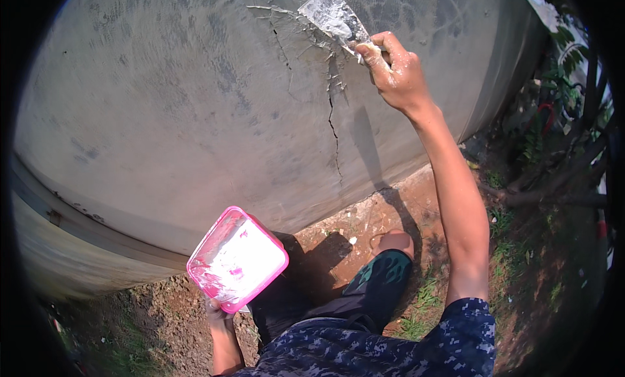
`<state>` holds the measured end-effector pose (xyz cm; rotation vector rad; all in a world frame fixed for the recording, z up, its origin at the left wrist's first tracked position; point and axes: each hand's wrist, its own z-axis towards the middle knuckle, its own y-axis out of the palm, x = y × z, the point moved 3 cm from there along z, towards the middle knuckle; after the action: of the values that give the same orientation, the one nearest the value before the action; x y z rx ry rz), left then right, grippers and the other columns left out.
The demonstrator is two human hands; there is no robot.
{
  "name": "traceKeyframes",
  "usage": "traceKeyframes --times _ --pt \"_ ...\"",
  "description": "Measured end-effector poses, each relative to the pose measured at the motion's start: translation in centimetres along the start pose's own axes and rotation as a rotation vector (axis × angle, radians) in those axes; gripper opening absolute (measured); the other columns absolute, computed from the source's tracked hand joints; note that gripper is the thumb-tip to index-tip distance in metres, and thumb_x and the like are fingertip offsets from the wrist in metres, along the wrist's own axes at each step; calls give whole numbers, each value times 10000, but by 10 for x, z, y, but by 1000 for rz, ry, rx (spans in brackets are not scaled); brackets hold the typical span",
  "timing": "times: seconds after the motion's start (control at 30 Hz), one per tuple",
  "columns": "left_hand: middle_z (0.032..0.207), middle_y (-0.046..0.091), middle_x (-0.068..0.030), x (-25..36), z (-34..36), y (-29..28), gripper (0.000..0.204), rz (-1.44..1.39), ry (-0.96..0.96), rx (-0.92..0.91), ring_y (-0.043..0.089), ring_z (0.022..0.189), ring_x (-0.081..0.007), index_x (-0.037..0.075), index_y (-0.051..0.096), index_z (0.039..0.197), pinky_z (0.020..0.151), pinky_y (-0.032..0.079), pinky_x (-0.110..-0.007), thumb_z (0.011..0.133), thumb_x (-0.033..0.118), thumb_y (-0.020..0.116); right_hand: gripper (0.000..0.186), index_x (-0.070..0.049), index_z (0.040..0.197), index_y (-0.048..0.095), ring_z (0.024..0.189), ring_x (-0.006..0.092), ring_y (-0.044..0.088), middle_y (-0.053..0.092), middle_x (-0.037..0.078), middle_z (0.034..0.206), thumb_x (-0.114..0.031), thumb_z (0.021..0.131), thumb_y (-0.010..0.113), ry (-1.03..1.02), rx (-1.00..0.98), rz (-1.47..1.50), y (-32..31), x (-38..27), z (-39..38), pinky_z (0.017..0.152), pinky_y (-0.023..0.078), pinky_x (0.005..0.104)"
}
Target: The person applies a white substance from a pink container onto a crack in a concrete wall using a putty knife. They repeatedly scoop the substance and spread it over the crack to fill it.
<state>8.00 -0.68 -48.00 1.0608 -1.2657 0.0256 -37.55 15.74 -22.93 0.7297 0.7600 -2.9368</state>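
A putty knife [332, 15] with a wide blade smeared with white paste is gripped by my right hand [398, 77], raised at the upper middle. White residue covers my thumb and fingers there. The blade lies over or close against the grey wall [156, 129], beside a patch of ragged paste ridges [312, 35]. Below that patch a dark crack [333, 126] runs down the wall. Low and to the left, my left hand [220, 310] holds a pink square tub [277, 273] by its lower corner, most fingers hidden beneath it. White paste coats the tub's inside.
A raised band [97, 227] crosses the wall at lower left. Along the wall's foot runs a reddish dirt strip [364, 221], where my sandalled foot [395, 241] stands. Branches [547, 198] and plants fill the right side. Gravelly soil [163, 318] lies at lower left.
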Motion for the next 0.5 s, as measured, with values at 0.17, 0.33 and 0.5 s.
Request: traceKeyframes --times 0.17,0.33,0.5 --pt "1368 448 -122 -1 0 -1 1096 -7 7 9 447 1243 -332 49 310 1408 1047 379 -532 540 379 892 242 -28 927 516 521 241 580 594 131 612 -266 938 557 121 100 -3 34 -42 -8 494 429 335" --pt "1375 442 -127 2 -8 -12 1097 -32 -6 28 445 1244 -335 45 306 1409 1049 367 -550 539 356 898 270 -27 900 470 562 417 583 555 202 553 -287 936 531 215 75 57 57 -13 -39 502 428 418" --pt "1387 428 -124 1 -4 -3 1109 -32 20 -25 435 1253 -335 45 292 1416 1059 359 -545 545 381 891 230 -35 930 488 619 414 601 587 197 606 -262 933 528 421 -8 6 56 11 -99 547 445 411"
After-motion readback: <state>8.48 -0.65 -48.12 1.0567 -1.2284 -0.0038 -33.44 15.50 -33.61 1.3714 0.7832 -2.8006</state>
